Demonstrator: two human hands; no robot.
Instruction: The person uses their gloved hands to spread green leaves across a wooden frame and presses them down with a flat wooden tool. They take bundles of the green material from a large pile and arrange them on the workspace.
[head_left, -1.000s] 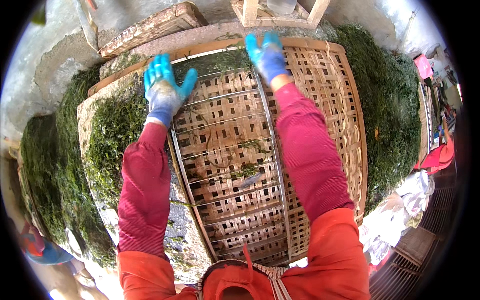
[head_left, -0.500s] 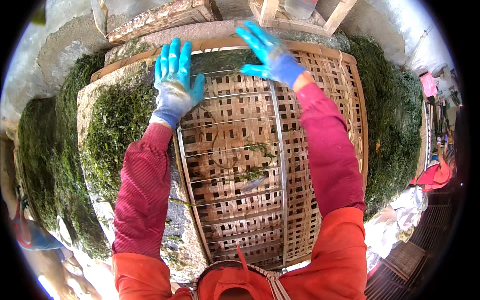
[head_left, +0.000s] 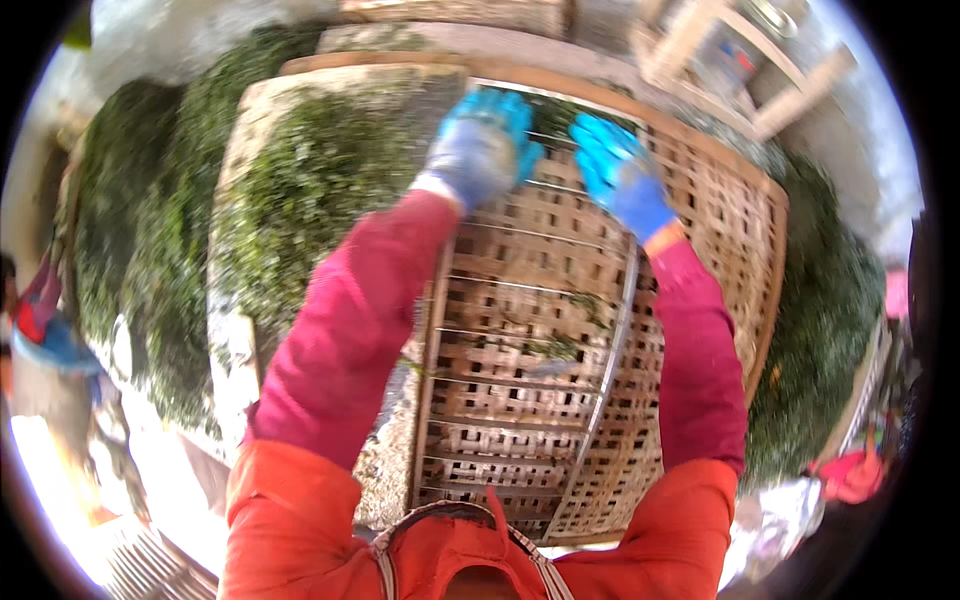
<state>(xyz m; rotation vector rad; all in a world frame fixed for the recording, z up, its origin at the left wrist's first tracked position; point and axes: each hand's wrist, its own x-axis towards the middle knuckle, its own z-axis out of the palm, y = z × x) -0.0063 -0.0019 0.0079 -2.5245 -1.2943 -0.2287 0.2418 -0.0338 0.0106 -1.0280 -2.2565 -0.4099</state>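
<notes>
from afar i see the metal rack point(head_left: 623, 310) on the woven tray point(head_left: 715, 180), long axis pointing away, slightly right; over its far end, right hand point(head_left: 622, 172) outstretched, gripping nothing visible, left hand point(head_left: 475, 150) blurred, grip i can't tell.

- The left hand point(head_left: 482, 143), in a blue-and-white glove, is at the upper left of a metal rack point(head_left: 612, 360).
- The right hand point(head_left: 615, 172), also gloved, is near the rack's upper right, fingers pointing up and left.
- Dark green strands point(head_left: 560, 115) fill the rack's top slot.
- The rack lies on a woven tray point(head_left: 710, 240).
- Leafy green heaps point(head_left: 300, 200) flank the tray.
- A wooden stand point(head_left: 800, 108) is at upper right.
</notes>
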